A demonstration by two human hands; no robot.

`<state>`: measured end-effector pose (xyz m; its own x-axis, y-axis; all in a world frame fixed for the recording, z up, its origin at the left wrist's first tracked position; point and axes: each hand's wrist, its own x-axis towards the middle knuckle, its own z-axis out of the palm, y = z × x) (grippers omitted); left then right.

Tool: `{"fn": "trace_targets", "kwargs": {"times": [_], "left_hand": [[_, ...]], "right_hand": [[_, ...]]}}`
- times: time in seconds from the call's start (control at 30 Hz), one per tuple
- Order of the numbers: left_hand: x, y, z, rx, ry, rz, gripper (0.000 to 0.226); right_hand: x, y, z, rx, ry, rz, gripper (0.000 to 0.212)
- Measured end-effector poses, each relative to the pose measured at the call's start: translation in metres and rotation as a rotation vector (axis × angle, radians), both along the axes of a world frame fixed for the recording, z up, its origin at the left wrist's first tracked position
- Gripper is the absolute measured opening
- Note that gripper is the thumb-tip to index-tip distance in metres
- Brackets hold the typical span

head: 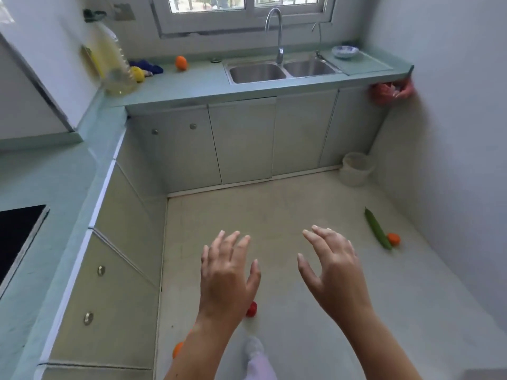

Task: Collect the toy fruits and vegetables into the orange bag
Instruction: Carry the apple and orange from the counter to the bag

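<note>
My left hand (pixel 227 272) and my right hand (pixel 332 266) hover above the kitchen floor, fingers spread, holding nothing. A green toy cucumber (pixel 378 229) lies on the floor at the right with a small orange toy (pixel 394 238) touching its near end. A red toy (pixel 251 309) shows just past my left wrist, and an orange toy (pixel 177 349) peeks out beside my left forearm. On the counter sit an orange fruit (pixel 181 62) and a yellow toy (pixel 137 73). An orange-red bag (pixel 389 91) hangs under the counter's right end.
A double sink (pixel 282 69) with a tap sits under the window. A large oil bottle (pixel 113 61) and a blue cloth (pixel 145 66) stand on the counter's left, a bowl (pixel 345 51) at its right. A pale bucket (pixel 356 168) stands in the floor's far right corner. A black hob (pixel 16 231) is at left.
</note>
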<state>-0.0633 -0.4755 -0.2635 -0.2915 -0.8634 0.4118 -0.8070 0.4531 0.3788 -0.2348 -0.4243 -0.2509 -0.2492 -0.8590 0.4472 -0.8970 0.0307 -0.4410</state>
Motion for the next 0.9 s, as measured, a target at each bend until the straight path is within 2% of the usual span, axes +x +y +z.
{"fn": "trace_targets", "kwargs": {"times": [0.23,0.53,0.9], "left_hand": [[-0.037,-0.117,0.015,-0.032,0.054,-0.044,0.044],[-0.03,-0.223,0.006,-0.036,0.056,0.001,0.045],[-0.014,-0.356,-0.017,0.02,-0.016,0.181,0.045]], "right_hand": [[-0.026,-0.117,0.026,0.012,0.046,-0.024,0.045],[-0.023,-0.233,0.031,-0.02,0.065,0.032,0.044],[-0.009,-0.404,-0.001,0.028,0.086,0.254,0.043]]}}
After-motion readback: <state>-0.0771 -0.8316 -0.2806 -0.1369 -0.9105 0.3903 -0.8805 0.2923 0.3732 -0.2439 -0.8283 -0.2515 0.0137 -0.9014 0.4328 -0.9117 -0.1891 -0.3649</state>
